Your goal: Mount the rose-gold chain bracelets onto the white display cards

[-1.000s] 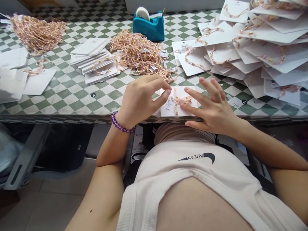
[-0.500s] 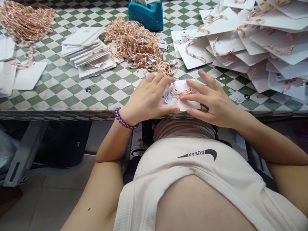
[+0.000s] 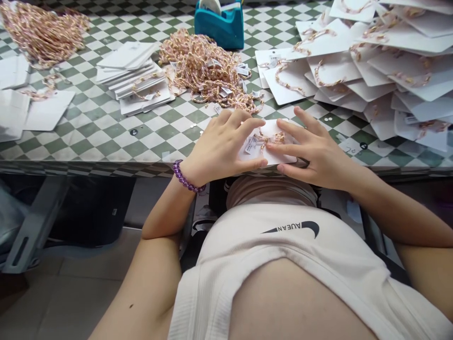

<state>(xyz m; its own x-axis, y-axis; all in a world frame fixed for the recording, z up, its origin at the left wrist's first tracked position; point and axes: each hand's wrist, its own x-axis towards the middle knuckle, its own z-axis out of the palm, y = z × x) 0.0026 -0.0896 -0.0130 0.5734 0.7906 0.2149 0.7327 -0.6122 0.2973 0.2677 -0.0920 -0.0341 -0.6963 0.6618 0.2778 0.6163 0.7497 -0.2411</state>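
Note:
A white card (image 3: 272, 126) lies at the table's front edge between both hands, with a pink-and-gold beaded bracelet (image 3: 279, 137) and its small printed tag (image 3: 250, 144) on it. My left hand (image 3: 222, 146) rests over the card's left side, thumb and index finger wide apart along its near and far edges. From the right, my right hand (image 3: 313, 148) reaches over the card with fingers spread. One of its fingertips touches the bracelet near the middle. Parts of the bracelet and card are hidden under the fingers.
Beyond my hands lies a heap of bracelets (image 3: 205, 66), with a stack of white cards (image 3: 123, 59) to its left. A teal tape dispenser (image 3: 222, 26) stands behind. Carded bracelets (image 3: 357, 71) pile up at right. Another bracelet bundle (image 3: 46, 35) lies far left.
The view has shifted slightly, so the table items appear a little lower and further right. Both hands keep nearly the same pose over the card and bracelet.

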